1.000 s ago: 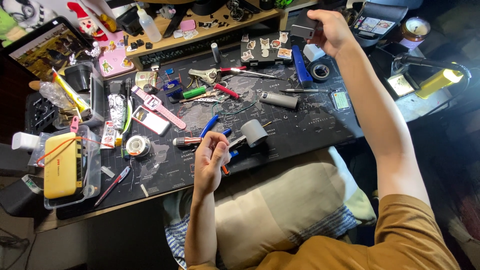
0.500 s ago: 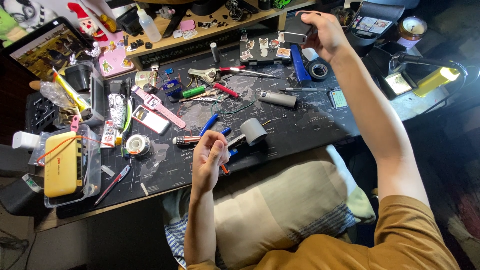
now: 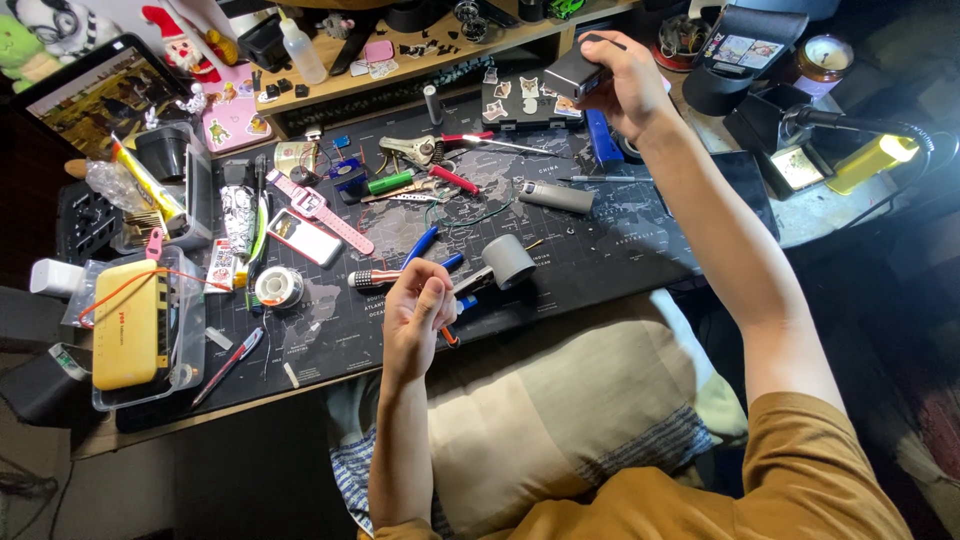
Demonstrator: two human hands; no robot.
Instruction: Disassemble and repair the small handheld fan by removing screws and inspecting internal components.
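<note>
Head view: right hand (image 3: 622, 85), upper centre of frame, closed around one small dark box (image 3: 575, 72), lifted over the mat (image 3: 600, 250). Box looks rigid, light; gripped by its sides. Left hand (image 3: 415, 315), lower centre, fingers curled on something small and orange, unclear. Grey cylinders (image 3: 556, 197) on mat: two.

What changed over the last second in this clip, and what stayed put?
The right hand stayed at the far edge of the desk, drew slightly back, and now shows a small dark grey box in its grip. The left hand stayed raised near the desk's front edge, fingers curled. The grey cylinder and the yellow box did not move.
</note>
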